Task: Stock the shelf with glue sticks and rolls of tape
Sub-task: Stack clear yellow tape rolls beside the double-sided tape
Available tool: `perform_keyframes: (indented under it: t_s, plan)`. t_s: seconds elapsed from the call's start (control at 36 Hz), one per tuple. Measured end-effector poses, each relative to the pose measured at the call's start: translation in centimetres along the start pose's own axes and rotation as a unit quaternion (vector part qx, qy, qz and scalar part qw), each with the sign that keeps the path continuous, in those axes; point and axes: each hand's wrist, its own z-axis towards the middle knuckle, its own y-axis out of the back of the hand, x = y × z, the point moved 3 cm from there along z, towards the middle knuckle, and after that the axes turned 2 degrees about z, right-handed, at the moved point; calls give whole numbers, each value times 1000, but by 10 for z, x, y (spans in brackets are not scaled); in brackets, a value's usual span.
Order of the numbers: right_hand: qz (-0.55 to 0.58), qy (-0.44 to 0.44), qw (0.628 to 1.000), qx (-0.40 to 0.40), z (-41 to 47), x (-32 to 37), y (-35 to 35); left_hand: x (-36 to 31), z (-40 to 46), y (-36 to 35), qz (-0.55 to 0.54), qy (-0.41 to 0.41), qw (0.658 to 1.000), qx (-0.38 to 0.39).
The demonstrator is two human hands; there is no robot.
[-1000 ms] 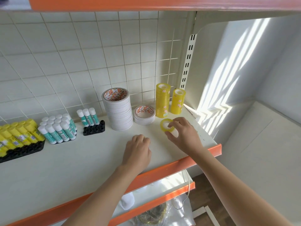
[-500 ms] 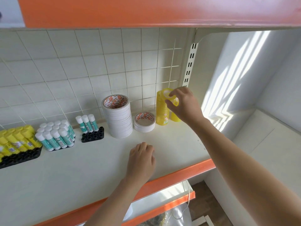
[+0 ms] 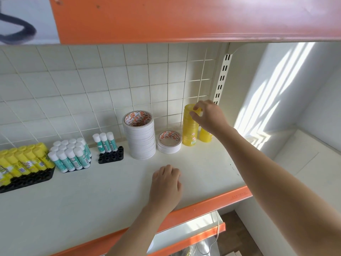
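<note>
My right hand (image 3: 210,117) pinches a small yellow tape roll (image 3: 189,108) that sits on top of the taller yellow tape stack (image 3: 190,133) at the back right of the white shelf (image 3: 110,191). A shorter yellow stack (image 3: 205,137) stands just right of it, partly hidden by my wrist. My left hand (image 3: 166,185) rests on the shelf near its front edge, fingers loosely curled, holding nothing. A tall stack of white tape rolls (image 3: 141,141) and a low white stack (image 3: 169,143) stand to the left. Teal glue sticks (image 3: 71,156) and yellow glue sticks (image 3: 27,161) fill black holders at far left.
Three more teal glue sticks (image 3: 105,142) stand in a small black holder (image 3: 110,157). An orange-edged upper shelf (image 3: 184,19) hangs overhead. A slotted upright (image 3: 221,80) and wire grid back the shelf. A lower shelf (image 3: 184,235) shows below.
My right hand lifted the yellow roll from the shelf front to the back and set it onto the taller yellow stack. My left hand stayed put.
</note>
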Motion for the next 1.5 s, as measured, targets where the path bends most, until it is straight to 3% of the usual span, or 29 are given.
perform_keyframes:
  t_s: [0.58,0.69,0.81,0.97,1.22,1.5]
  plan:
    - [-17,-26,999,29,2,2,-4,-5,1,11,-2,5,999,38]
    - [-23,-25,999,41,2,1,-3,-6,4,15,5,4,997,79]
    - [-27,-16,999,39,-3,2,-1,-11,6,25,21,-4,982,186]
    - [-53,16,998,20,-30,14,7,-8,7,68,50,-23,977,207]
    - [-61,55,996,29,-100,72,43,-11,19,180,31,2,987,157]
    - [-83,98,990,-49,-180,171,111,-45,-19,312,72,-74,994,41]
